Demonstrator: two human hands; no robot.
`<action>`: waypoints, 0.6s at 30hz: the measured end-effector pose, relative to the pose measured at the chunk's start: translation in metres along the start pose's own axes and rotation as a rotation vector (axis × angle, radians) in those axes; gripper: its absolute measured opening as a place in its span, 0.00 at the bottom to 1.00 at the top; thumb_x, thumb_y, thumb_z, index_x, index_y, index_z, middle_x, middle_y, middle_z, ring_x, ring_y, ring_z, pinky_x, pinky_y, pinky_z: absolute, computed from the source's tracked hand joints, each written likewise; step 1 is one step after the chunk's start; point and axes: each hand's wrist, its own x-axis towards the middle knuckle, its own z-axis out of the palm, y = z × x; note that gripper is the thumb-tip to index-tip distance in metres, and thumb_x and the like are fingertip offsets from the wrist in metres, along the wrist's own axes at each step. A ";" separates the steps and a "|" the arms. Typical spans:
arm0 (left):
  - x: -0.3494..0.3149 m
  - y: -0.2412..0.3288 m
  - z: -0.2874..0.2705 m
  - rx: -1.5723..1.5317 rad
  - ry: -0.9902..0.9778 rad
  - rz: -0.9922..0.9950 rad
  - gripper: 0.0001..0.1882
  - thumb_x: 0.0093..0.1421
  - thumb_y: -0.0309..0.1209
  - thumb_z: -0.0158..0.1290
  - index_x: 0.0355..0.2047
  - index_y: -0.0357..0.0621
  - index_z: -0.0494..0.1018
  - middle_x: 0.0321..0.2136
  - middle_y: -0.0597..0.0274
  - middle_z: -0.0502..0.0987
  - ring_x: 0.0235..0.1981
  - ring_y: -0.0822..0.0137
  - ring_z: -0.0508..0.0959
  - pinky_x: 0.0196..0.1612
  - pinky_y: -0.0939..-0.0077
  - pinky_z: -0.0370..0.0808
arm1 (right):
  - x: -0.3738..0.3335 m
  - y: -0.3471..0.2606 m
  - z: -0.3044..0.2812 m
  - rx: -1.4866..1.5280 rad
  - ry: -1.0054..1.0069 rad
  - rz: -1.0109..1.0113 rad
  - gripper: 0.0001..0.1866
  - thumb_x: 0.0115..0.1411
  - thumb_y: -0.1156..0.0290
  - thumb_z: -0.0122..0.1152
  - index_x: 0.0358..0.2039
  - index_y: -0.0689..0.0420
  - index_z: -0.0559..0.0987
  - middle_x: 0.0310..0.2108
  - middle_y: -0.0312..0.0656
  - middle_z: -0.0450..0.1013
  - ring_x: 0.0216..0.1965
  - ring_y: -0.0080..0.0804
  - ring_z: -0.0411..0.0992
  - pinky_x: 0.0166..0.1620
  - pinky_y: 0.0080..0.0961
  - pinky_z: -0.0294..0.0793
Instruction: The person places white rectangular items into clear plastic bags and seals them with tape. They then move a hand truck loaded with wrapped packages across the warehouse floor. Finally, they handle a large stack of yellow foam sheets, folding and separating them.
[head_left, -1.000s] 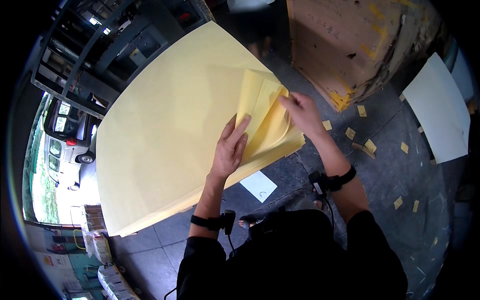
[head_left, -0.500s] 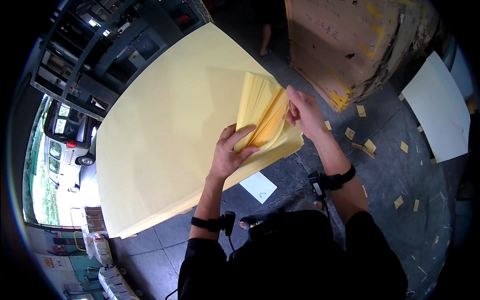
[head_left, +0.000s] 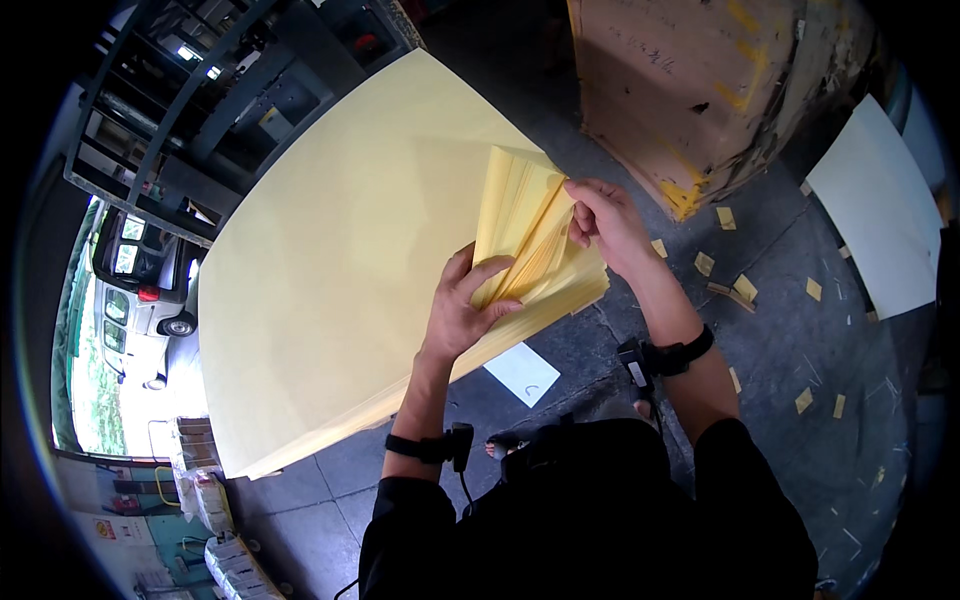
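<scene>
A large stack of pale yellow paper sheets [head_left: 330,250] lies in front of me. At its right corner a thick bunch of sheets [head_left: 510,205] is bent up and back, its layers fanned out. My left hand [head_left: 465,305] grips the near side of that bunch, thumb on one side and fingers across the fold. At the bunch's upper right edge, my right hand [head_left: 600,215] pinches the sheet corners between thumb and curled fingers. Both wrists wear black bands with small devices.
A big worn cardboard box [head_left: 680,90] stands at the far right. Yellow paper scraps [head_left: 744,288] lie on the dark floor, and a white board [head_left: 880,210] is beyond them. A metal machine frame [head_left: 250,100] is at the far left. A white sheet [head_left: 524,373] lies below the stack.
My right hand has shifted slightly left along the bunch's edge, and the fanned sheets have bunched differently. My left hand keeps its grip. The view has moved a little.
</scene>
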 end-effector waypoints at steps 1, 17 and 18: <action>-0.001 0.002 0.001 0.009 0.004 -0.025 0.25 0.50 0.29 0.68 0.50 0.48 0.76 0.51 0.46 0.72 0.52 0.48 0.75 0.54 0.61 0.74 | 0.000 0.001 -0.001 0.008 -0.003 0.005 0.20 0.62 0.63 0.62 0.16 0.50 0.67 0.14 0.31 0.64 0.15 0.21 0.68 0.20 0.19 0.61; -0.002 -0.007 0.000 0.089 -0.032 0.039 0.20 0.57 0.30 0.61 0.51 0.48 0.75 0.51 0.47 0.73 0.50 0.47 0.73 0.53 0.63 0.72 | -0.002 0.003 -0.002 -0.075 -0.005 -0.039 0.18 0.63 0.63 0.62 0.18 0.51 0.68 0.14 0.29 0.63 0.15 0.20 0.66 0.19 0.19 0.61; -0.002 -0.003 0.001 0.107 -0.021 0.041 0.22 0.55 0.31 0.64 0.51 0.49 0.76 0.51 0.47 0.73 0.49 0.48 0.73 0.53 0.63 0.72 | -0.002 0.003 -0.001 -0.059 -0.008 -0.035 0.18 0.63 0.63 0.61 0.18 0.51 0.68 0.14 0.29 0.63 0.15 0.20 0.66 0.19 0.19 0.61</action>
